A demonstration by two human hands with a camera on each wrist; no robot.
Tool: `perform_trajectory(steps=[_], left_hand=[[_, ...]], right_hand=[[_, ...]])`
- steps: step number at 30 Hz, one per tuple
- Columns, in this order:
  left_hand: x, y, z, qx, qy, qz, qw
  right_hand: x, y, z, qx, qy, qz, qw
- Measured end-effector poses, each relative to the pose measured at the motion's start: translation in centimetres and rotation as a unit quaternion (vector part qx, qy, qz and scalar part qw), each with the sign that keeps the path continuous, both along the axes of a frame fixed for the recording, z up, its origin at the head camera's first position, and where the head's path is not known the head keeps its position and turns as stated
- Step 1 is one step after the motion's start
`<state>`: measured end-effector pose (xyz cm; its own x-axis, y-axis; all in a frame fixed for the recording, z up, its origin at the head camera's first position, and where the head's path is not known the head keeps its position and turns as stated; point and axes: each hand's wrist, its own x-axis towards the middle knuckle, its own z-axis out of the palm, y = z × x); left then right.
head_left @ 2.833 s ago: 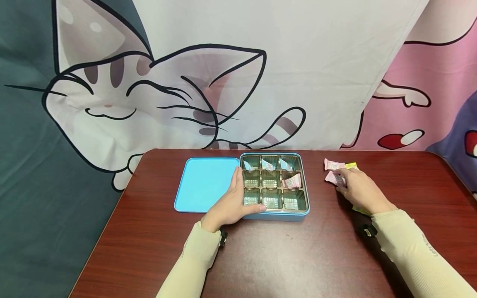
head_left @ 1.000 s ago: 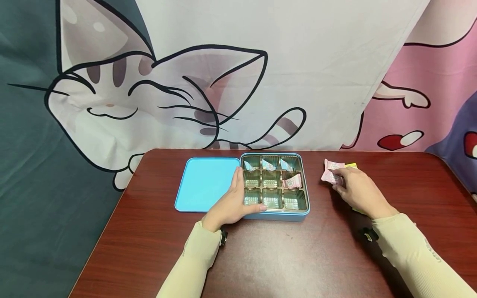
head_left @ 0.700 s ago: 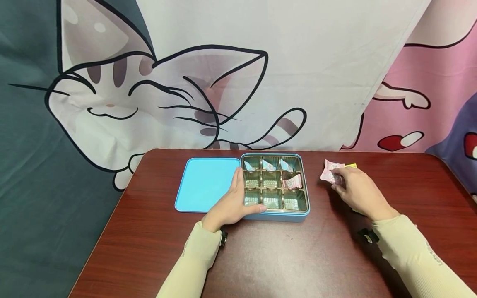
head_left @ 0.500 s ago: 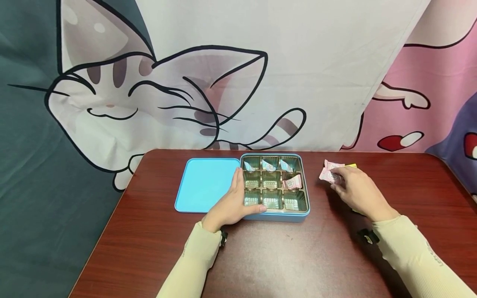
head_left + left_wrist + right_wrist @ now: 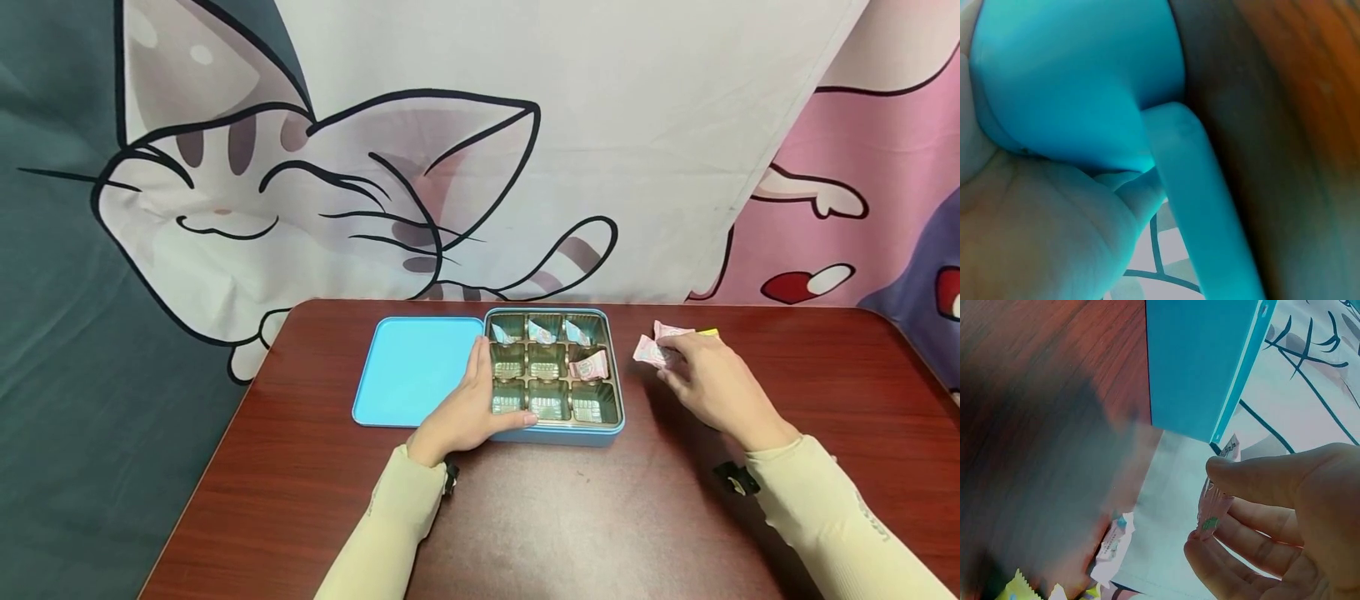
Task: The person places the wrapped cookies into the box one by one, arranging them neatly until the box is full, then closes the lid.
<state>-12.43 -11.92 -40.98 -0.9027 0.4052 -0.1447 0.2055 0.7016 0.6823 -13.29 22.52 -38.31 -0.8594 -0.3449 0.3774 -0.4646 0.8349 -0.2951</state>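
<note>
Cartoon-cat backdrop; right hand (image 5: 712, 387) pinches pink candy (image 5: 651, 352), print unreadable.

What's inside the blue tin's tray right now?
The blue tin holds nine cells: three blue-wrapped candies fill the far row, one pink-wrapped candy sits middle-right. The other cells look empty, though the left hand partly covers the near-left one.

I counted one blue tin (image 5: 558, 433) with nine compartments, one lid (image 5: 412, 371), four wrapped candies inside, and on the table (image 5: 300, 500) two pink ones and a yellow wrapper (image 5: 707, 332).
</note>
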Motion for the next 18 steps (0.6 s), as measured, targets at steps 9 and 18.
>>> perform_trajectory(steps=[9,18], left_hand=[[0.0,0.1,0.1,0.0,-0.001,0.001,1.0],[0.0,0.0,0.1,-0.003,-0.002,0.002,1.0]], right_hand=[[0.2,-0.7,0.2,-0.005,0.003,0.003,1.0],[0.2,-1.6,0.1,-0.011,0.012,0.012,1.0]])
